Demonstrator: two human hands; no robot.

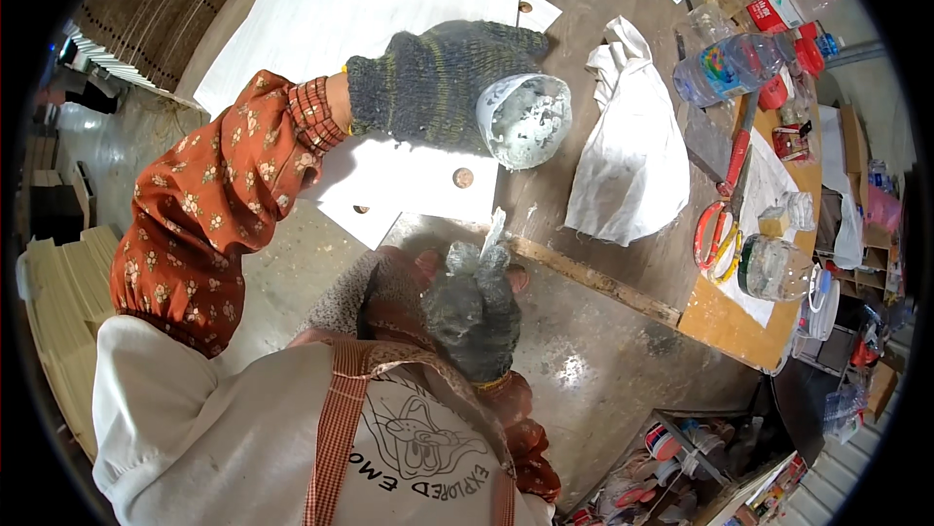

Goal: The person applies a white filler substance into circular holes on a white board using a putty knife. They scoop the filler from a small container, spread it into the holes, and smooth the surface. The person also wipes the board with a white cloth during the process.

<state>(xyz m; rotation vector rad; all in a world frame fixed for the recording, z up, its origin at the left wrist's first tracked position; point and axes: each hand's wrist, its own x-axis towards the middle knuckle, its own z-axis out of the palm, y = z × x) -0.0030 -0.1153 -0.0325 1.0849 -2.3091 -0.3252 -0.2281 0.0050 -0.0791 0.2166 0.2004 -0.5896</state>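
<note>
My left hand (418, 88), in a dark knitted glove, is closed around a white cup (527, 123). Grey-white paste coats the inside of the cup, whose mouth is turned up toward me. Below it, close to my body, my right hand (472, 322) wears a similar glove whose fingertips are smeared with pale paste. A thin whitish strip, perhaps a paste-covered stick or blade (494, 230), sticks up from its pinched fingers. Under my left hand lie white panels (389, 0); one nearer panel (418, 181) has a round hole.
A white cloth (632, 146) lies on the wooden table (574, 0) right of the cup. Further right are plastic bottles (730, 69), orange-handled scissors (715, 234) and a clear jar (773, 268). The table's near edge (593, 283) runs beside my right hand. Stacked boards (58, 322) stand left.
</note>
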